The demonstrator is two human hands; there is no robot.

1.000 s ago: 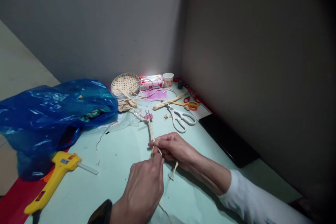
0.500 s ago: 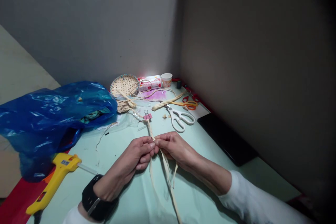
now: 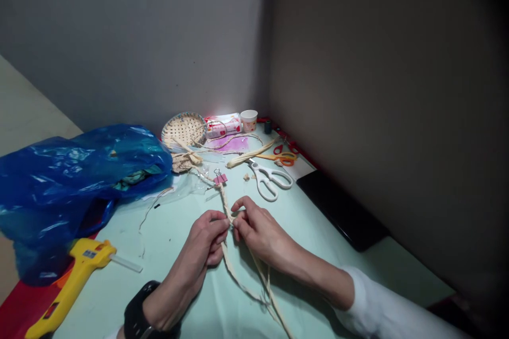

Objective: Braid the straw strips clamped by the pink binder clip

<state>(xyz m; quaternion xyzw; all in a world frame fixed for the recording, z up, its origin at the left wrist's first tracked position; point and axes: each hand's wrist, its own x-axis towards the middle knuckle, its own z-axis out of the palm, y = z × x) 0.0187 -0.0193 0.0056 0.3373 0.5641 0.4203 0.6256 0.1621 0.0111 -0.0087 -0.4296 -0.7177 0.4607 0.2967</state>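
A pale braid of dried plant fibre [image 3: 225, 200] runs toward me from a pink binder clip [image 3: 220, 179]. My left hand [image 3: 209, 238] pinches the braid's near end between thumb and forefinger. Right beside it, my right hand [image 3: 256, 230] has its thumb and fingers closed on the strands, the forefinger raised a little. Loose fibre strands [image 3: 240, 279] trail from under both hands toward the table's front. The fingertips partly hide where the strands cross.
White scissors [image 3: 270, 179] and orange scissors [image 3: 284, 158] lie beyond my right hand. At left are a yellow glue gun [image 3: 75, 280] and a blue plastic bag [image 3: 79, 175]. A woven basket [image 3: 183, 130], a paper cup [image 3: 248, 121] and a black flat object [image 3: 342, 209] stand farther off.
My hands have drawn slightly apart at the braid's end, and my right forefinger has lifted. One loose strand now curves rightward below my left hand. The view has shifted a little.
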